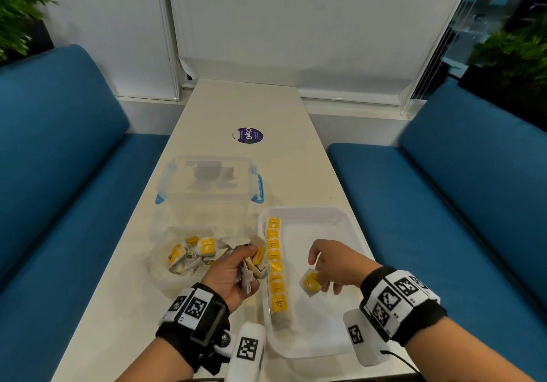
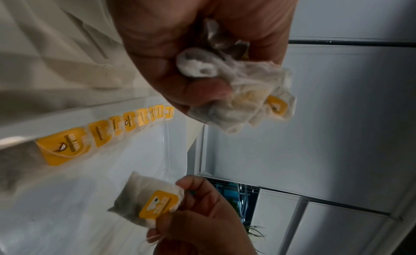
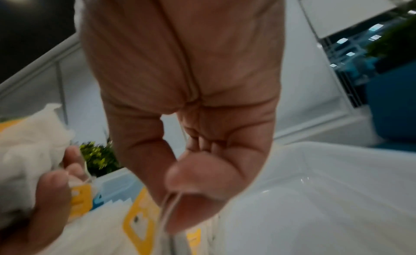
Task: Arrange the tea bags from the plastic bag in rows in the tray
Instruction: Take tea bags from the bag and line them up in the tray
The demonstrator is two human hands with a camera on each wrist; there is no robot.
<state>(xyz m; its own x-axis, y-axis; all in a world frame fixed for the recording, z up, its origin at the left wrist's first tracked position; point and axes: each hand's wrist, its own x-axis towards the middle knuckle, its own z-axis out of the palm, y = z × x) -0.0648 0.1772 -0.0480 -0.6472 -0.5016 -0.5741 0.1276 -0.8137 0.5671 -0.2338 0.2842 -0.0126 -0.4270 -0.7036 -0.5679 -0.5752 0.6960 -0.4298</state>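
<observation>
A white tray (image 1: 350, 221) sits on the table at the right. A row of tea bags with yellow tags (image 1: 276, 266) lies along its left wall, also seen as a row of tea bags (image 2: 117, 127) in the left wrist view. A crumpled plastic bag (image 1: 165, 272) with several loose tea bags (image 1: 204, 247) lies left of the tray. My left hand (image 1: 236, 266) grips a bunch of tea bags (image 2: 258, 98) between bag and tray. My right hand (image 1: 321, 275) pinches one tea bag (image 1: 310, 284) just above the tray floor, right of the row; its string runs over the thumb (image 3: 189, 196).
A clear lidded container (image 1: 207, 180) with blue clips stands behind the plastic bag. A purple round sticker (image 1: 247, 135) lies further back on the white table (image 1: 236, 106). Blue sofas (image 1: 59, 174) flank the table on both sides.
</observation>
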